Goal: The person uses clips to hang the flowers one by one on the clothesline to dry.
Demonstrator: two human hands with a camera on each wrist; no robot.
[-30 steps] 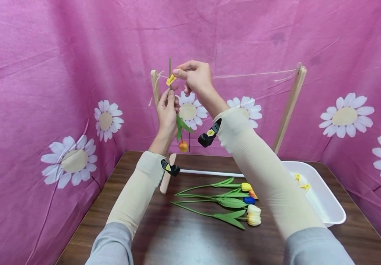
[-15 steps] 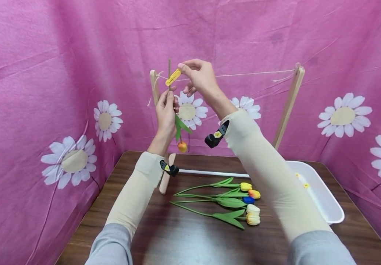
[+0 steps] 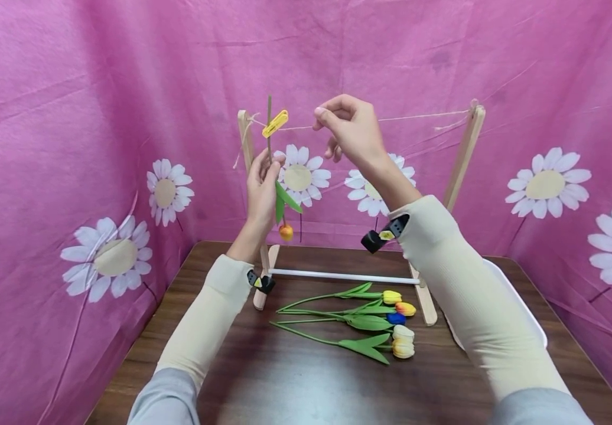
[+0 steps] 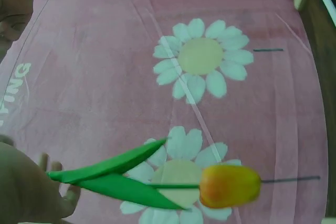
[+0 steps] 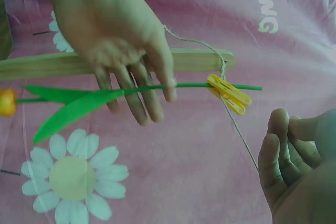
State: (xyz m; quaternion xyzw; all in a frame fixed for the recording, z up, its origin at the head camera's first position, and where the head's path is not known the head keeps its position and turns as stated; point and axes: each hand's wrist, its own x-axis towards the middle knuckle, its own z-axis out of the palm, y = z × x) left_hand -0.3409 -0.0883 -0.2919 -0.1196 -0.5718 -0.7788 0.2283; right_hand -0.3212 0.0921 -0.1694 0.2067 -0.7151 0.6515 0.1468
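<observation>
An orange-yellow tulip [image 3: 286,232] hangs head down, its stem [image 5: 191,85] held to the string [image 3: 417,116] by a yellow clothespin [image 3: 276,124]. Beside the stem, my left hand [image 3: 263,192] has loosened its fingers; in the right wrist view they lie fairly straight behind the stem, the thumb near it. Whether they still touch it I cannot tell. My right hand [image 3: 354,130] is to the right of the clothespin, apart from it, fingers loosely bent and holding nothing. The left wrist view shows the tulip's green leaves [image 4: 110,174] beyond the left hand.
Two wooden posts [image 3: 465,156] carry the string, joined low by a white rod [image 3: 343,276]. Several tulips [image 3: 372,323] lie on the brown table [image 3: 295,383], heads to the right. A white tray [image 3: 534,321] is partly hidden behind my right arm. Pink cloth [image 3: 306,53] surrounds the table.
My right hand has let go of the clothespin and moved right. The clothespin stays on the stem and string. My left hand has loosened and shifted slightly down and left.
</observation>
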